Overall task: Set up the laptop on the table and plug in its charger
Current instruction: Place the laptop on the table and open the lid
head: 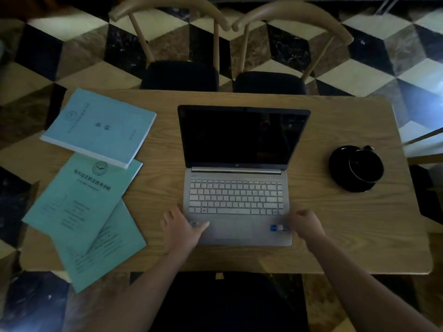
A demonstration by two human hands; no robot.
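Laptop: open, screen dark, mid-worktop, base near your edge.
Your left hand: on the palm rest's left corner, fingers spread.
Your right hand: at the base's right corner, fingers curled; grip unclear.
Booklets: left edge.
Cup: right edge.

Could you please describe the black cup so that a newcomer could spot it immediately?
Start at the open laptop in the middle of the wooden table. Look to its right: the black cup sits on a black saucer, alone on that side, unlike the pale booklets opposite.
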